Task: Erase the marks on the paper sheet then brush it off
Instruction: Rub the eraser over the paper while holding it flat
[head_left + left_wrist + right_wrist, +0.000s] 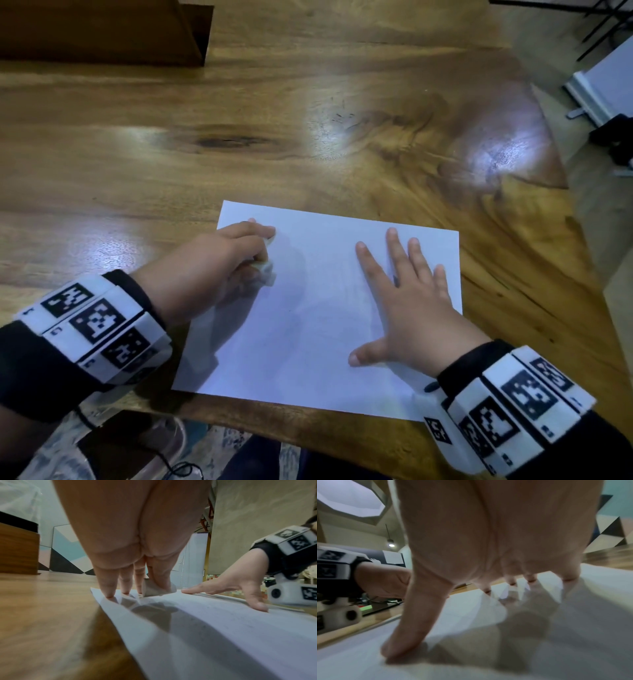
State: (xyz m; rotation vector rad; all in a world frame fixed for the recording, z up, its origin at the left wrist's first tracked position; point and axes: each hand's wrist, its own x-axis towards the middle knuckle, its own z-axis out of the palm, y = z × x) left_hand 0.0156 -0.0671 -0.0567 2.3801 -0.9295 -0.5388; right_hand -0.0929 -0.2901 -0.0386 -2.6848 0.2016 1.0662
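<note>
We are seeing the paper sheet (318,329) lying flat near the front edge of the wooden table (171,144). The left hand (209,263) is pinching a pale eraser (155,589) against the sheet's far left corner. The right hand (414,305) is pressing down on its right side, fingers spread flat.

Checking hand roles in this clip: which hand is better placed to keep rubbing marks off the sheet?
Left. The left hand already grips the eraser against the paper sheet, while the right hand lies flat, fingers spread, pinning it.
</note>
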